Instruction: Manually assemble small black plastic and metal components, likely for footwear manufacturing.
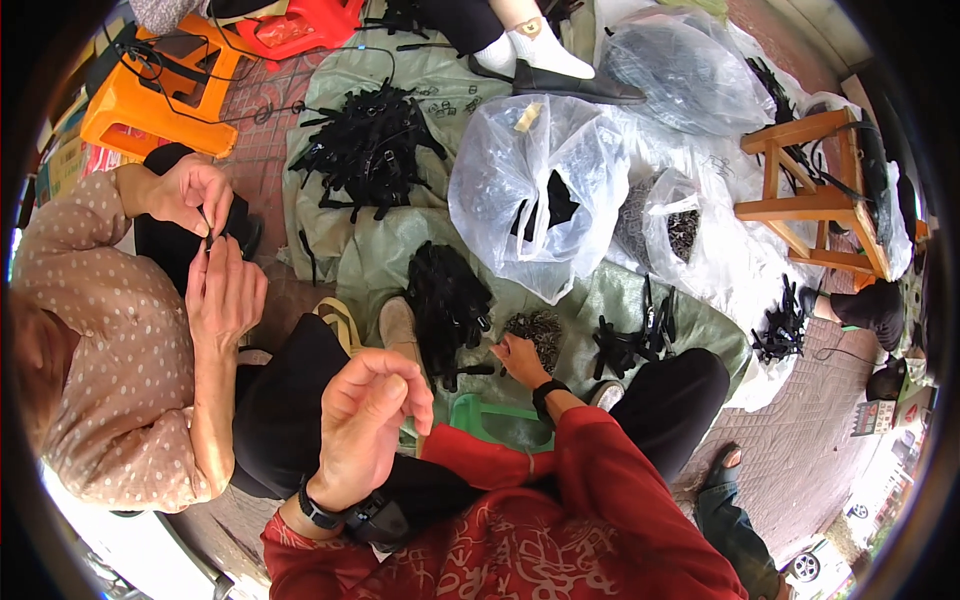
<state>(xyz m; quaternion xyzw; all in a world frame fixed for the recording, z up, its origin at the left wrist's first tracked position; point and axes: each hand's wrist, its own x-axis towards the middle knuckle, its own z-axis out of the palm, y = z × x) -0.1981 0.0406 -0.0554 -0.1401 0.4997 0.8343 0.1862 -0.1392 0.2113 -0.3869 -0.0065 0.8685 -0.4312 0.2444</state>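
Note:
My left hand (368, 425) is raised close to the camera above my lap, fingers loosely curled and thumb apart from them, with nothing visible in it. Farther forward, my right hand (522, 362) reaches down to the left edge of a pile of small metal pieces (545, 335) on the ground sheet. Its fingertips are drawn together; what they hold, if anything, is too small to make out. Left of that pile lies a heap of black straps (445, 300). A smaller bunch of black straps (635, 335) lies to its right.
A person on the left works a small black piece between their hands (220, 260). Another strap heap (370, 150), an open clear plastic bag (540, 190) and a bag of metal pieces (680, 230) lie ahead. Orange stool (165, 100), wooden stool (810, 195) and green plastic stool (500, 425) stand around.

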